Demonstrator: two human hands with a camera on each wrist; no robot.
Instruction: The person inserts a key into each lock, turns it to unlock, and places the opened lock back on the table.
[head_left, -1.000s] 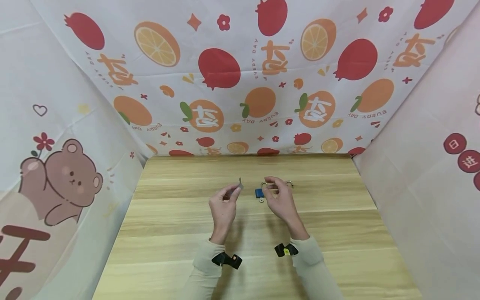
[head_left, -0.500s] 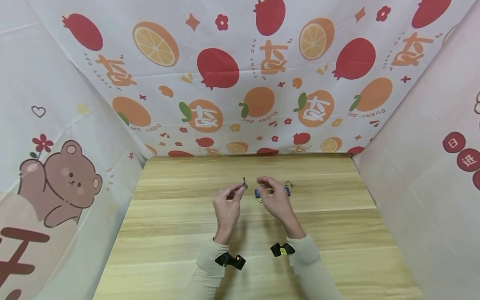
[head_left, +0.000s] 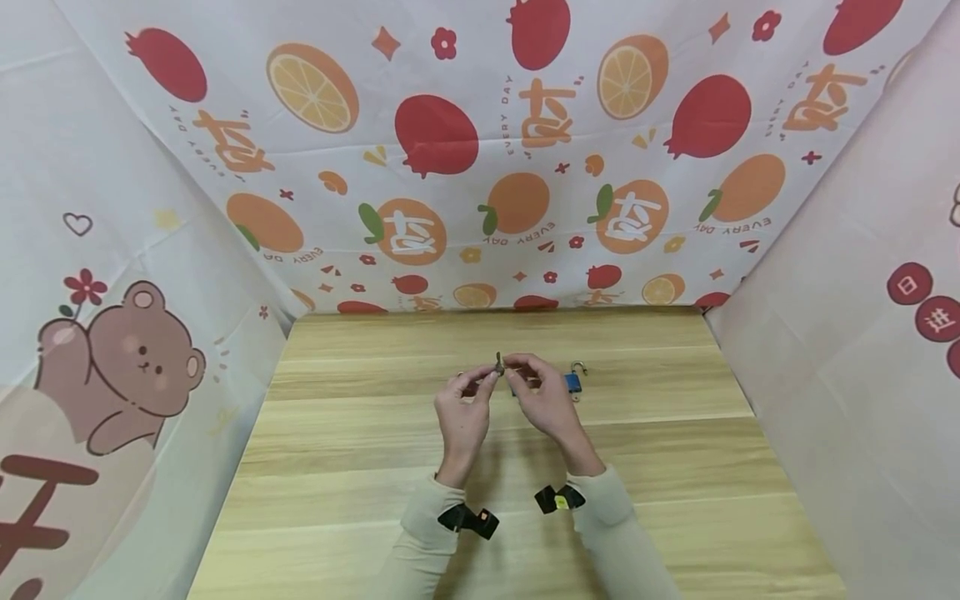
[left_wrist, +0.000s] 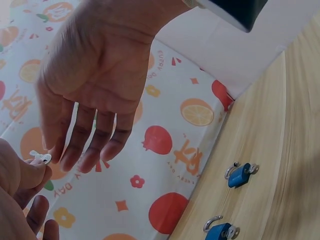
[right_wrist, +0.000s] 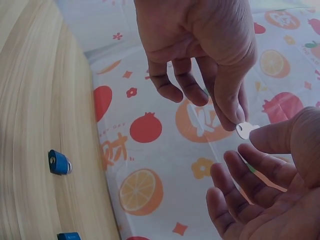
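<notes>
A small silver key [right_wrist: 243, 131] is pinched by the thumb and finger of my left hand [head_left: 462, 421], raised above the table. My right hand [head_left: 551, 404] has come up beside it. In the right wrist view the right thumb [right_wrist: 272, 136] overlaps the key, while the right fingers stay spread and apart from it. Two blue padlocks lie on the table below. The right one [head_left: 573, 382] has its shackle open and a silver key head at its base. Behind my right hand the left padlock [left_wrist: 219, 232] is mostly hidden in the head view.
The wooden table [head_left: 360, 467] runs back to a fruit-print cloth [head_left: 480, 233]. More printed cloth hangs on the left and right sides. Black straps sit on both sleeves.
My left hand has moved right with the key, and my right hand has moved left to meet it. The right padlock has come into fuller view.
</notes>
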